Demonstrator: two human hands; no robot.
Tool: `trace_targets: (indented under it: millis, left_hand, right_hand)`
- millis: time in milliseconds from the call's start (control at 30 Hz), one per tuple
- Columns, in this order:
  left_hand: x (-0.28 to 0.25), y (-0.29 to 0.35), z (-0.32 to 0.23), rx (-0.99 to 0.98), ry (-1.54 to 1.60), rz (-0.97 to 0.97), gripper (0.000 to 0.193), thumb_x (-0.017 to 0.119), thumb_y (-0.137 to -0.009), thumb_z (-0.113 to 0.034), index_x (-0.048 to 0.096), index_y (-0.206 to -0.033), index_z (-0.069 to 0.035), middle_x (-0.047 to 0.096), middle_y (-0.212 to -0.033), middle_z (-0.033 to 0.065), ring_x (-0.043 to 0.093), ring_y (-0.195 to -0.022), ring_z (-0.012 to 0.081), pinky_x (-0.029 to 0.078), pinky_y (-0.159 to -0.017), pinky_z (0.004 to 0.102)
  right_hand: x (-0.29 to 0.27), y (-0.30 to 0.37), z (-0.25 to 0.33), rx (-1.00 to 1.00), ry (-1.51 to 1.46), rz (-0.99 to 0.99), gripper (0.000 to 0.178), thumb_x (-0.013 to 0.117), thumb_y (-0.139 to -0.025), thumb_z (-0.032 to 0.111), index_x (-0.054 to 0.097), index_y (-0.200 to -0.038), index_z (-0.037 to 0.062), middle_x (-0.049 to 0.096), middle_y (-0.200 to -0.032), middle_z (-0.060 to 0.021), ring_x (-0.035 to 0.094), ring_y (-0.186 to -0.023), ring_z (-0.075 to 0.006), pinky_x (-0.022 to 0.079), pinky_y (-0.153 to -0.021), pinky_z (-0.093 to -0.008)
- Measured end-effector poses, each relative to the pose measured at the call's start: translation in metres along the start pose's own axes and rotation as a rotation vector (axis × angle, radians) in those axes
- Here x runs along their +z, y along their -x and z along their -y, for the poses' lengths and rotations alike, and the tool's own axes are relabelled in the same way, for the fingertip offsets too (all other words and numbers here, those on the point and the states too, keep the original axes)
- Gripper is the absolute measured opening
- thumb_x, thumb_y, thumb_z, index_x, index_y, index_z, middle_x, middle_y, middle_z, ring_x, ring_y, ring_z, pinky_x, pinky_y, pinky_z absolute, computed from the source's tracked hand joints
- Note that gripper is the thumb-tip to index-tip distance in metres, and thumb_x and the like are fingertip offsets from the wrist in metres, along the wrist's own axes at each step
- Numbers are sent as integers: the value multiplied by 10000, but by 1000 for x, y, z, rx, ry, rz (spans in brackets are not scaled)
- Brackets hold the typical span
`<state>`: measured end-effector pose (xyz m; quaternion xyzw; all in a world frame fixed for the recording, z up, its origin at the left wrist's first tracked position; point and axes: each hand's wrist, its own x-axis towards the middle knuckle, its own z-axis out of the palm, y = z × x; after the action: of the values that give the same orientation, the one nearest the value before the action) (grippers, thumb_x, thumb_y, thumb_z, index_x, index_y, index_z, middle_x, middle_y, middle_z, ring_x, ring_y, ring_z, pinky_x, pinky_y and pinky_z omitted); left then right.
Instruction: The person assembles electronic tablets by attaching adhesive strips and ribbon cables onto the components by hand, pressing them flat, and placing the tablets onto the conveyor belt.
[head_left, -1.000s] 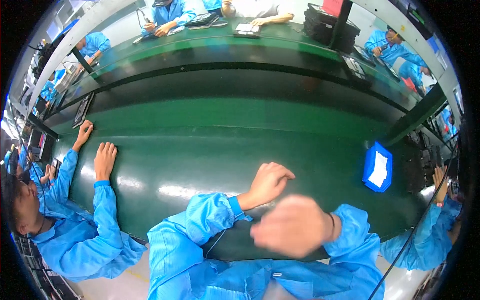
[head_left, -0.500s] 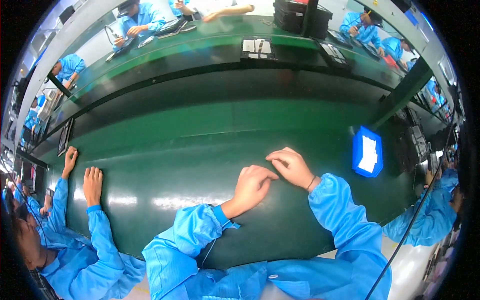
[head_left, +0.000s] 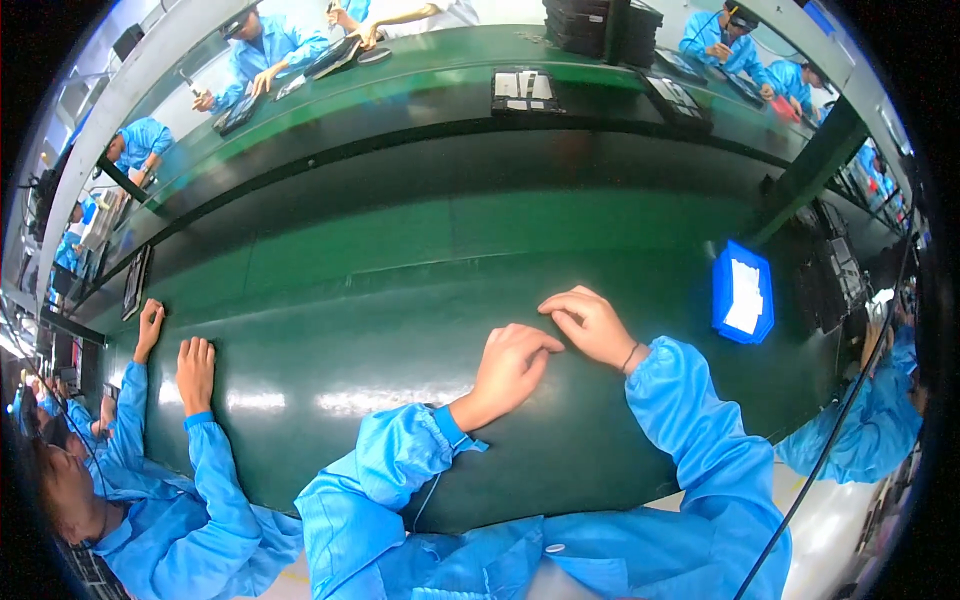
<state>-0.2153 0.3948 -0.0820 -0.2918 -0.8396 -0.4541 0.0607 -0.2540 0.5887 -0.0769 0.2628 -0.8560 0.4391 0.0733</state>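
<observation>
As the left hand (head_left: 508,368) and right hand (head_left: 590,322) rest on the green bench (head_left: 400,320), neither grips anything I can see.
Both lie loosely curled, fingertips close together, apparently just at ease; one blue bin (head_left: 722,290), holding white pieces (head_left: 744,295), stands well apart on the right, probably kept there for that arm's reach, while two black trays (head_left: 553,104) sit on the far shelf (head_left: 380,110), perhaps to spare bench room.

A light-blue smock (head_left: 480,568) with loose sleeves (head_left: 690,415) and a pale button (head_left: 555,548) fills six o'clock, with a dark bracelet (head_left: 630,357) behind the right hand (head_left: 588,325) at four and a blue wristband (head_left: 453,430) behind the left hand (head_left: 506,372) toward seven, a thin cord (head_left: 428,499) below.
</observation>
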Motion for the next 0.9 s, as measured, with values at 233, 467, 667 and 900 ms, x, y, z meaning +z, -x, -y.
trace_targets:
  millis: [233,467,667,900]
  left_hand:
    - [-1,0,-1,-8,20,-1,194,607,-827,-50,715,-969,-127,667,-942,44,581,-967,245,392,-870,370]
    - [1,0,0,-18,16,5,186,602,-823,-55,708,-960,-124,661,-938,50,574,-975,260,395,-873,389]
    - [1,0,1,-14,1,7,190,614,-823,-51,714,-962,-133,661,-930,39,578,-962,242,390,-867,369]
    - [2,0,0,-8,11,-11,187,615,-823,-48,715,-956,-135,661,-931,36,577,-964,244,391,-869,369]
  right_hand:
    - [0,0,0,13,-16,9,181,613,-857,27,717,-1002,55,706,-1000,-85,631,-923,-251,509,-806,-359]
    - [-1,0,0,5,1,-3,171,619,-859,37,715,-998,67,709,-994,-79,635,-916,-249,511,-805,-357]
    - [0,1,0,11,-5,-6,174,619,-860,38,715,-1002,67,707,-997,-78,632,-916,-245,511,-799,-353]
    - [-1,0,2,5,10,-6,156,615,-873,66,710,-997,71,707,-985,-76,632,-900,-255,511,-798,-365]
